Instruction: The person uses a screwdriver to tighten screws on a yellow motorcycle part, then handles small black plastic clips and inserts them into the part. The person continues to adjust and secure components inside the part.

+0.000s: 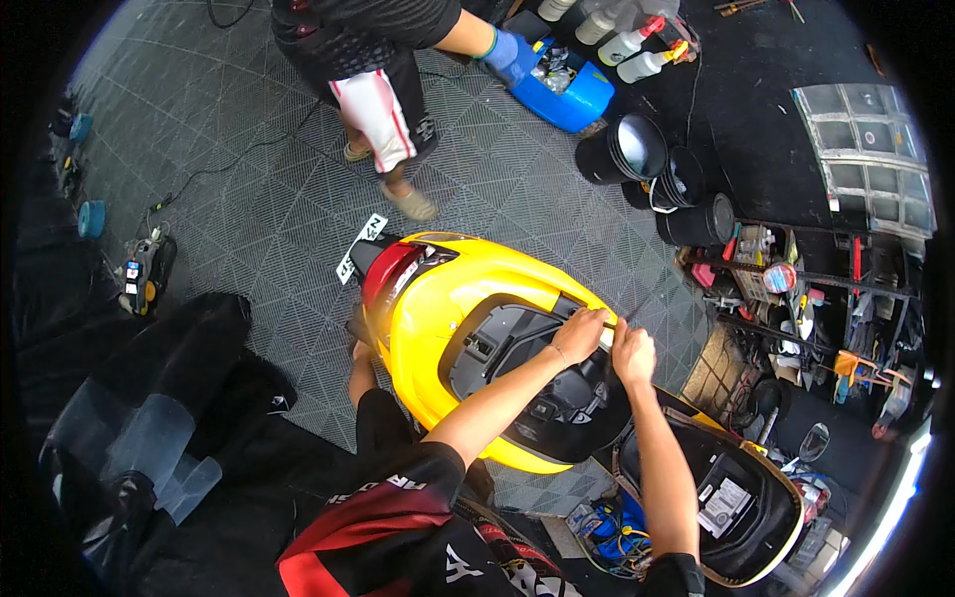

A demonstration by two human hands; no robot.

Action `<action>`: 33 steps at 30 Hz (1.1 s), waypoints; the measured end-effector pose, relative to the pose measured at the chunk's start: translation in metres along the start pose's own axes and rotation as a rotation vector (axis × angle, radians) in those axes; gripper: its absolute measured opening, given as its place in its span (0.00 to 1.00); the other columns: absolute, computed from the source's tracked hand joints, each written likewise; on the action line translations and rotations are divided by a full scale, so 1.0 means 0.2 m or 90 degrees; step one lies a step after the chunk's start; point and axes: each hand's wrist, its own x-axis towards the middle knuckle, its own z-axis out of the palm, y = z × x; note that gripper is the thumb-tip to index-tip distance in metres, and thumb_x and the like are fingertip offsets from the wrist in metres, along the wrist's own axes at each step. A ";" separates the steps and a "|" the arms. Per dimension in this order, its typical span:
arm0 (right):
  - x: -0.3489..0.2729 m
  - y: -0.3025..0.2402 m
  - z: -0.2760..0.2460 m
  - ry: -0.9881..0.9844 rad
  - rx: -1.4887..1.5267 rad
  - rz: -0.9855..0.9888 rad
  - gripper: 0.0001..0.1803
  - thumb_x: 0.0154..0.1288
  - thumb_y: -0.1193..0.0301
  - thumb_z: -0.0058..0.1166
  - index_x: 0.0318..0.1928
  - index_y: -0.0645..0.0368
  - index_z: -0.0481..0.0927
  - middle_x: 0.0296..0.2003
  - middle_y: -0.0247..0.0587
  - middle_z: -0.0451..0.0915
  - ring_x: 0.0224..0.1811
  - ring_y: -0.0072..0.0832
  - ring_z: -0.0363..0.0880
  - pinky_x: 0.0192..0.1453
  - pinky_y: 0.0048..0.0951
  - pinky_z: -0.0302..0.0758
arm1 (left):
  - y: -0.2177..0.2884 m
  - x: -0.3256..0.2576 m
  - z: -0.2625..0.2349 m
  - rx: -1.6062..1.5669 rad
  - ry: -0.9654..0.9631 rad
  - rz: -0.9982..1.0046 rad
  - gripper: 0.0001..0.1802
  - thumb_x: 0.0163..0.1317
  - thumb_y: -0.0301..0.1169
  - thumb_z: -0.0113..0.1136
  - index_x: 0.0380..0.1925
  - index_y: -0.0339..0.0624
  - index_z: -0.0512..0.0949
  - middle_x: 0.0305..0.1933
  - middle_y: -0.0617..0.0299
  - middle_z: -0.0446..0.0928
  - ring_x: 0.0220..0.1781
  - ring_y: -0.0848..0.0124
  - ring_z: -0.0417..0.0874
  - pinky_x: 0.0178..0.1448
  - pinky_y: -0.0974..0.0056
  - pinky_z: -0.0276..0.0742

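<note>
Two hands, left hand [582, 328], right hand [633, 353], on yellow scooter [438, 298] edge

blue bin [569, 98], spray bottles [629, 45], black buckets [625, 149], grey tiled floor [249, 199], cluttered tool shelf [796, 289]

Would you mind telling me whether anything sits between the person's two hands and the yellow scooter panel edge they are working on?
Nothing visible does. The left hand and right hand both already rest on the edge of the yellow scooter body, beside the open black under-seat compartment. The raised seat lies to the right, clear of them.
</note>
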 end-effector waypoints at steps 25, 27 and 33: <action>0.00 -0.26 -0.35 -0.039 -0.191 -0.379 0.24 0.55 0.71 0.64 0.55 0.56 0.82 0.55 0.46 0.77 0.57 0.38 0.81 0.49 0.40 0.83 | -0.38 0.03 0.03 -0.004 -0.064 0.122 0.07 0.65 0.24 0.59 0.42 0.35 0.78 0.44 0.41 0.83 0.51 0.42 0.83 0.53 0.45 0.78; 0.04 -0.15 -0.37 -0.091 -0.281 -0.401 0.21 0.57 0.69 0.63 0.52 0.61 0.82 0.44 0.43 0.82 0.51 0.36 0.81 0.46 0.38 0.80 | -0.24 0.08 0.04 -0.050 -0.041 0.073 0.06 0.65 0.23 0.59 0.41 0.35 0.78 0.44 0.41 0.83 0.50 0.41 0.82 0.53 0.44 0.78; 0.02 0.12 0.06 0.001 -0.175 -0.198 0.12 0.67 0.67 0.56 0.42 0.63 0.85 0.27 0.44 0.85 0.31 0.42 0.85 0.37 0.46 0.82 | 0.03 0.08 0.10 -0.129 -0.012 0.093 0.07 0.66 0.21 0.57 0.43 0.33 0.76 0.38 0.40 0.83 0.49 0.42 0.85 0.52 0.45 0.78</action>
